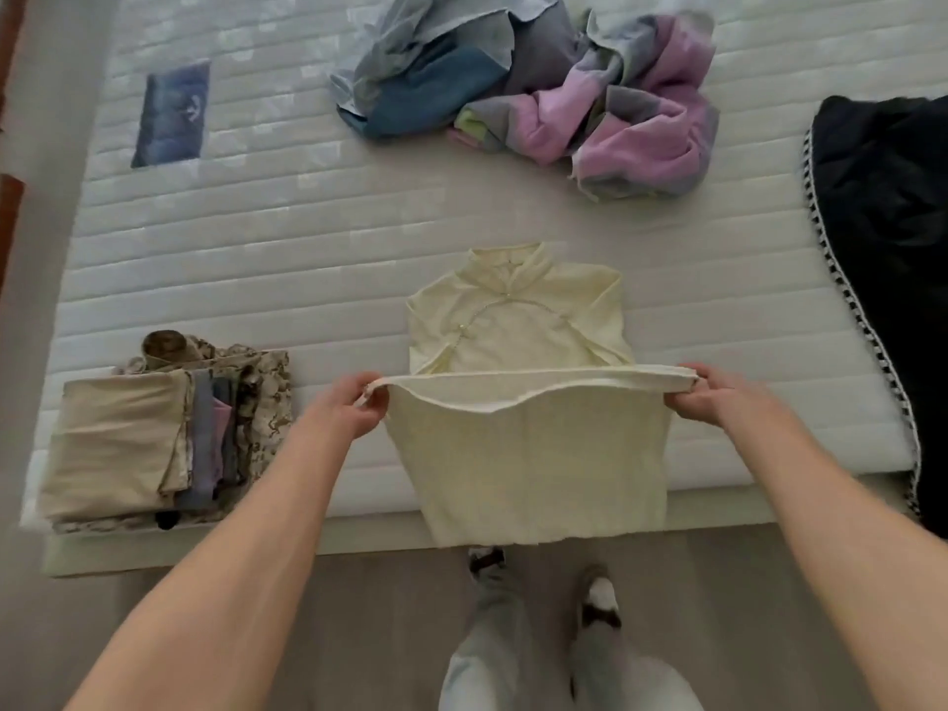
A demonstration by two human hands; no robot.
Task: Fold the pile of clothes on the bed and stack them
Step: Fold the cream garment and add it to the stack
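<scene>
The cream dress [518, 325] lay on the bed [308, 259], near its front edge, with the collar pointing away from the person and the lower part hanging over the edge toward the floor. There was only the head view. In it the left hand [354, 405] pinched the left end of a fold line in the cloth, and the right hand [705, 395] pinched the right end, so both grips were closed on the dress and the fabric was stretched in a straight band between them. The band was lifted a little above the chest part of the dress. I judged that the person was in the middle of a fold, bringing the lower half up over the upper half, but the fold was not yet laid down.

To the left of the dress, close to the same edge of the bed, stood a stack of folded clothes [164, 438]. A beige piece was on top, and blue, pink and patterned edges showed under it. So a part of the task seemed to be done already.

Farther back on the bed, well apart from the dress, lay the unfolded pile [538, 89], with blue, grey and pink-purple cloth crumpled together. How many pieces were in it could not be told. At the right edge of the bed lay a dark garment [882, 248] with a white trim. It was spread out and not folded. I judged that more than the dress in hand remained.
</scene>
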